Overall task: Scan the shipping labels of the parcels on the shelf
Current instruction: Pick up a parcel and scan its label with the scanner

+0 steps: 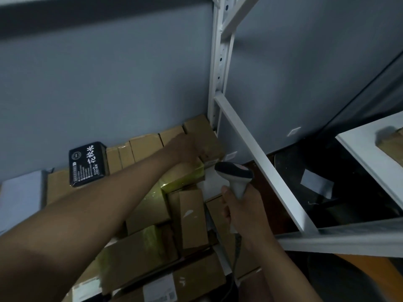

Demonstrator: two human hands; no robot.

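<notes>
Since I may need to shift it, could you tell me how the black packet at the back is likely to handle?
The black packet looks like a soft, glossy wrapper, so probably slippery. It leans on the cardboard boxes, so a push may tip it.

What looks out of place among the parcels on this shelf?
The black packet with white lettering stands out: it leans tilted on the brown cardboard boxes, the only dark retail-style pack there. The boxes themselves lie jumbled at odd angles, not in rows.

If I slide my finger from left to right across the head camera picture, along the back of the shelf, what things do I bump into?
White parcel → black packet with white writing → left hand on a brown box → scanner in the right hand → slanting white shelf bar.
</notes>
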